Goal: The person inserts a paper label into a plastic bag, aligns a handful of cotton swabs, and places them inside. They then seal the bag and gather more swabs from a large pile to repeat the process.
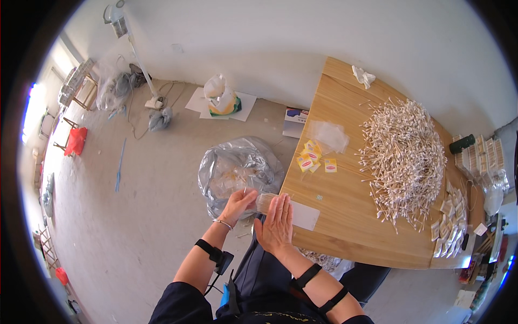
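A light, stiff bundle of cotton swabs (265, 202) is being pinched at its nine-o'clock end by the left hand (237, 204), its clear packet (302, 215) being pressed flat on the counter (345, 216) under the open right hand (276, 224).

Table (345, 227) at 3 o'clock of my hands; swab heap (402, 154) on it, 1 o'clock; plastic sack (237, 167) on floor, 11 o'clock.

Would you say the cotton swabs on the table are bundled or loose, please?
Loose: the cotton swabs lie spread in a wide, untidy heap on the wooden table, sticks pointing every way.
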### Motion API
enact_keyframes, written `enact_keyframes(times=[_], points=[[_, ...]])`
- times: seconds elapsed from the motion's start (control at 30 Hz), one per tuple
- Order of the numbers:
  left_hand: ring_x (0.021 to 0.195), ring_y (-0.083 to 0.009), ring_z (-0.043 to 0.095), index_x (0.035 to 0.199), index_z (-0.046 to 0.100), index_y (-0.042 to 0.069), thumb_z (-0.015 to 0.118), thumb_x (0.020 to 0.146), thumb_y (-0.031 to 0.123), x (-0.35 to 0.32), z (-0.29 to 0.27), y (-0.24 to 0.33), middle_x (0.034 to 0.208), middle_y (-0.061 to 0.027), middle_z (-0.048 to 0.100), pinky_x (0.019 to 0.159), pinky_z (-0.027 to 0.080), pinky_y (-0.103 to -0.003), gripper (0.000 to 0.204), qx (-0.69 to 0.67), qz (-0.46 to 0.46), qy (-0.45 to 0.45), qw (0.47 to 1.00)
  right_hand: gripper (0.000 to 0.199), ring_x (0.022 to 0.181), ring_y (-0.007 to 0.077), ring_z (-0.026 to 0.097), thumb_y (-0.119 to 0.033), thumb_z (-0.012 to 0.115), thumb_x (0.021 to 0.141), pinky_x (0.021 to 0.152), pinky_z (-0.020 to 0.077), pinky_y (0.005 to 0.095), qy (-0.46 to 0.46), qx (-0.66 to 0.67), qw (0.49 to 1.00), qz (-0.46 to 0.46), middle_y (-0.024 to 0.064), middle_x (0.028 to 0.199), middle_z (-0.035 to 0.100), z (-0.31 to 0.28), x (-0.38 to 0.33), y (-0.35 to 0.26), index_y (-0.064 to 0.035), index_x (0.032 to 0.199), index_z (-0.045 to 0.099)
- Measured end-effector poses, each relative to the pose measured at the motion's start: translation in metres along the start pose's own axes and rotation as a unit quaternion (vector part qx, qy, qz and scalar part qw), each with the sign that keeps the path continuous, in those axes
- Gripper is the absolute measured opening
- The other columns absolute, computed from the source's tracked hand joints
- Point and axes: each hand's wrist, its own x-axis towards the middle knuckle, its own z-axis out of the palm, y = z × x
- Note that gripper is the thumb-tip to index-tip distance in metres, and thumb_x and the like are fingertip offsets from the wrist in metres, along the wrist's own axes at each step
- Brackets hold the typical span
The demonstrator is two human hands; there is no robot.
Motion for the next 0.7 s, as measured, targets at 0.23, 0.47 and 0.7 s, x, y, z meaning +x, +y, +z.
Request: enact_keyframes(times=[0.23, 0.47, 0.7], points=[[0.081, -0.0078, 0.060, 0.103, 0.065, -0.001, 0.066, 0.089, 0.017, 0.000, 0.018, 0.001, 0.090, -0.0028, 0.067, 0.072, 0.048, -0.023, 0.023, 0.050, 0.055, 0.017, 0.997, 0.083, 0.139, 0.0510, 0.007, -0.035, 0.053, 0.087, 0.114, 0.0054, 0.0540, 0.004, -0.008, 1.000, 0.003, 0.0376, 0.146, 0.010, 0.006, 0.001, -0.004, 0.0089, 0.142, 0.010], [0.071, -0.0077, 0.058, 0.089, 0.067, -0.001, 0.064, 0.089, 0.017, 0.002, 0.030, -0.004, 0.081, -0.0024, 0.066, 0.063, 0.048, -0.023, 0.018, 0.063, 0.088, 0.082, 0.991, 0.087, 0.138, 0.0531, 0.006, -0.034, 0.056, 0.085, 0.112, 0.0066, 0.0565, -0.009, -0.015, 1.000, 0.000, 0.0391, 0.146, 0.009, 0.002, 0.001, -0.003, 0.0096, 0.142, 0.007], [0.069, -0.0078, 0.057, 0.089, 0.067, -0.002, 0.058, 0.093, 0.017, 0.001, 0.038, -0.008, 0.078, -0.0017, 0.065, 0.061, 0.046, -0.023, 0.021, -0.028, 0.027, 0.067, 0.997, 0.087, 0.138, 0.0529, 0.005, -0.033, 0.057, 0.085, 0.113, 0.0064, 0.0565, -0.011, -0.011, 1.000, 0.000, 0.0391, 0.146, 0.009, 0.001, 0.002, -0.003, 0.0102, 0.142, 0.007]])
